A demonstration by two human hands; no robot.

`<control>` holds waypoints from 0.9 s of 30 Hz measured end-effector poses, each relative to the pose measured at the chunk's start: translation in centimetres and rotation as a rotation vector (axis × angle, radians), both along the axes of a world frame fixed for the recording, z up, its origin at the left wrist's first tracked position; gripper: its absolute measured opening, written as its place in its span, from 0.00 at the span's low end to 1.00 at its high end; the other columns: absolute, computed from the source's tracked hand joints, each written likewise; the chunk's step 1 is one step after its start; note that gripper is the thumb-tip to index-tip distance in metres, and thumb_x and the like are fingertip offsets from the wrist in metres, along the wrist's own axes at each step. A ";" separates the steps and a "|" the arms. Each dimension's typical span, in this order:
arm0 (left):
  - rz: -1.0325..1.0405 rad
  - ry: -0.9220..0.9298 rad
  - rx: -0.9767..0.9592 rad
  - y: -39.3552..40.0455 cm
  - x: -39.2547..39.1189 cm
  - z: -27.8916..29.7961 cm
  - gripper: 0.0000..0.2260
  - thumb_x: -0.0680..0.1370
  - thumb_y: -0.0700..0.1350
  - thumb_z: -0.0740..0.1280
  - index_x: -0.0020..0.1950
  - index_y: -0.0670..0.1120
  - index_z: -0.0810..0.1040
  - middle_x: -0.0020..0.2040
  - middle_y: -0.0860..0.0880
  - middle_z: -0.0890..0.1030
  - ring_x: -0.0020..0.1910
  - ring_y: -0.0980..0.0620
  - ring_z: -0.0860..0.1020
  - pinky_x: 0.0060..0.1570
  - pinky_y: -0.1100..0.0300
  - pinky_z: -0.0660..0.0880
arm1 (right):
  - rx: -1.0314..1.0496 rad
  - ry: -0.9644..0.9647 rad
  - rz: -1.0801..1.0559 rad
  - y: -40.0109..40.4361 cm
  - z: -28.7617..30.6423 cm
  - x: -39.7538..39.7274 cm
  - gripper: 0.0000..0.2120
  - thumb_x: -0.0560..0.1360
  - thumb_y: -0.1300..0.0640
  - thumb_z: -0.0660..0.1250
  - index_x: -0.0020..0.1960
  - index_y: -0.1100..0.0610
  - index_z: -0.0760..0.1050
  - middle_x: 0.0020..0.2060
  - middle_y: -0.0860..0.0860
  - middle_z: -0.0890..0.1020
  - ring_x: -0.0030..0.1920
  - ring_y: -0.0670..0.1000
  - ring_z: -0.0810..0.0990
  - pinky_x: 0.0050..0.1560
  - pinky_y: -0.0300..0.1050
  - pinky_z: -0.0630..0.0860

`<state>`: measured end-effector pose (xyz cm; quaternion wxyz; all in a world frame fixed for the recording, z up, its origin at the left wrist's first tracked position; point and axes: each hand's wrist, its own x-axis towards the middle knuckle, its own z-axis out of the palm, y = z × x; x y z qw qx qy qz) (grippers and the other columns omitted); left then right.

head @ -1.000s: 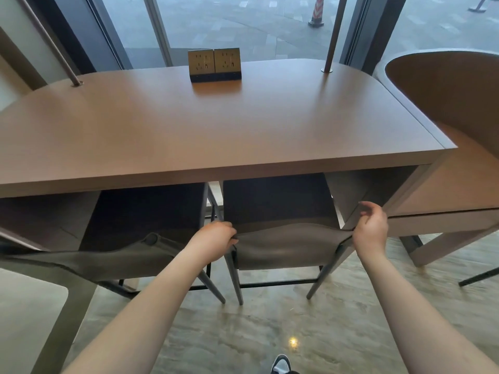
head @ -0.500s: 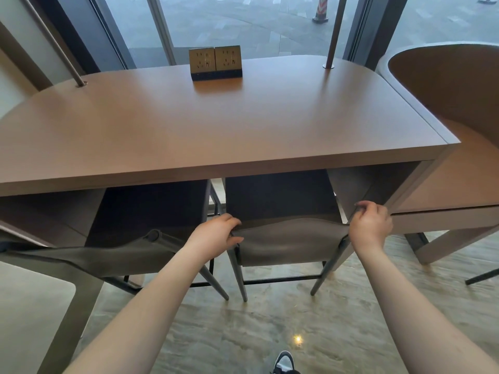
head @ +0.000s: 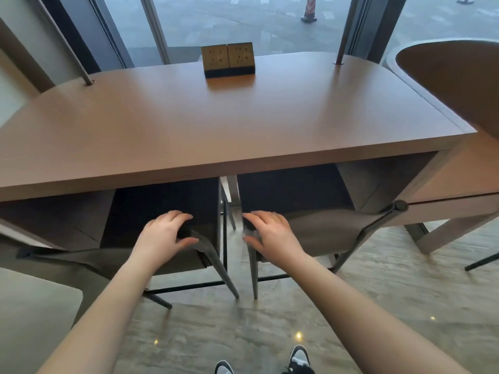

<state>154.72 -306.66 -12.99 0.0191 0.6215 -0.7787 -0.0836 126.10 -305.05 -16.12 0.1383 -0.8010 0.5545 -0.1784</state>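
Observation:
Two grey chairs are tucked under a brown table [head: 243, 130]. My left hand [head: 164, 234] curls over the right top corner of the left chair's backrest [head: 81, 261], fingers above and thumb below. My right hand [head: 271, 234] closes on the left top corner of the right chair's backrest [head: 324, 233]; it is slightly blurred. The hands are a short gap apart, on either side of the chairs' inner legs.
A gold socket block [head: 228, 60] stands at the table's far edge. Slanted metal rods [head: 67, 47] rise from the table's back corners. A curved booth seat [head: 459, 85] adjoins on the right. A grey seat [head: 32, 319] lies at the lower left, and my shoes [head: 298, 357] stand on the stone floor.
My left hand left the right chair's left corner for the left chair's right corner. My right hand moved from the right chair's right corner to its left corner.

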 end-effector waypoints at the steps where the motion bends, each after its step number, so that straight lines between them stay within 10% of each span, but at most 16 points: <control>1: 0.008 -0.006 0.065 0.0 0.6 -0.3 0.25 0.77 0.60 0.69 0.72 0.54 0.72 0.68 0.52 0.76 0.63 0.50 0.77 0.60 0.52 0.75 | 0.014 0.052 0.006 -0.2 -0.2 1.2 0.24 0.78 0.44 0.63 0.73 0.48 0.65 0.69 0.50 0.72 0.70 0.54 0.69 0.73 0.55 0.57; 11: -0.008 -0.041 0.042 0.1 1.0 -3.0 0.17 0.81 0.60 0.61 0.67 0.56 0.68 0.58 0.55 0.80 0.42 0.48 0.82 0.36 0.55 0.71 | 0.017 0.165 -0.131 -0.4 0.6 4.0 0.16 0.78 0.57 0.66 0.65 0.56 0.73 0.60 0.55 0.78 0.52 0.58 0.78 0.51 0.46 0.72; 27: 0.028 0.002 0.025 0.3 0.3 -3.0 0.16 0.82 0.57 0.62 0.67 0.53 0.68 0.58 0.53 0.81 0.46 0.48 0.83 0.42 0.55 0.78 | 0.074 0.109 -0.226 -0.3 0.8 4.5 0.09 0.80 0.53 0.64 0.58 0.53 0.75 0.55 0.52 0.79 0.50 0.55 0.77 0.47 0.42 0.70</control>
